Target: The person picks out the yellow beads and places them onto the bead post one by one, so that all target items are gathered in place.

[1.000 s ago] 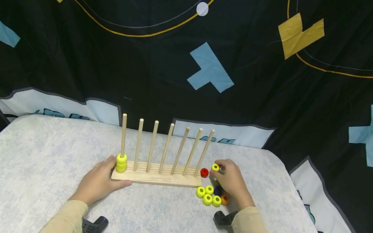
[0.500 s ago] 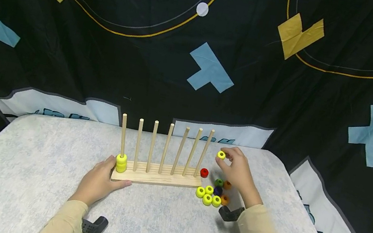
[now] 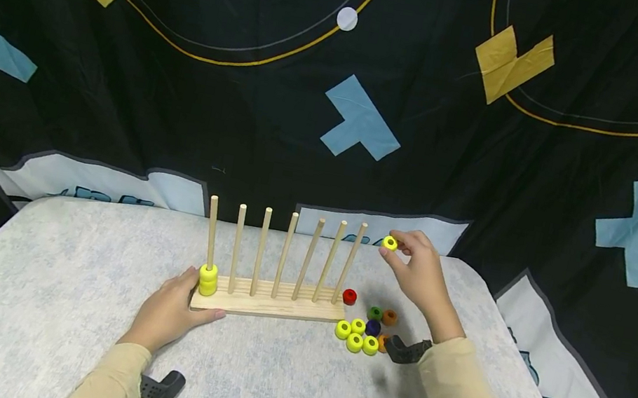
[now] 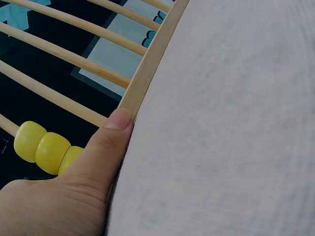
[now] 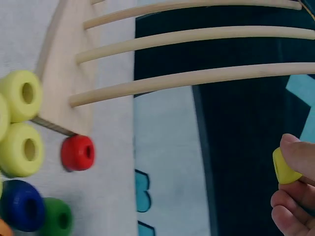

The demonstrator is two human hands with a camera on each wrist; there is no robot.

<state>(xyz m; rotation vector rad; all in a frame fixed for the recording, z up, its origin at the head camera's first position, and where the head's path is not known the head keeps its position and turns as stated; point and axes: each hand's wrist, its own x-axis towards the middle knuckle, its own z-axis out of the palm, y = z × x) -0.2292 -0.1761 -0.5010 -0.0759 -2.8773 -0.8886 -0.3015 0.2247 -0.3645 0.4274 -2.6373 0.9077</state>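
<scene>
Our left hand (image 3: 166, 311) clasps the end of the wooden base (image 3: 287, 304), thumb laid along its front edge, a yellow stack (image 3: 208, 280) just beside our fingers. Well apart from it, our right hand (image 3: 417, 273) is raised above the table (image 3: 273, 383), forearm slanting forward and inward, thumb and fingers pinching a yellow bead (image 3: 390, 243) at their tips. Below that hand lie a red bead (image 3: 349, 297) and other loose beads (image 3: 354, 343).

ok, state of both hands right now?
Left hand: closed, holding the left end of the rack.
Right hand: closed, holding a yellow bead between thumb and fingers.
</scene>
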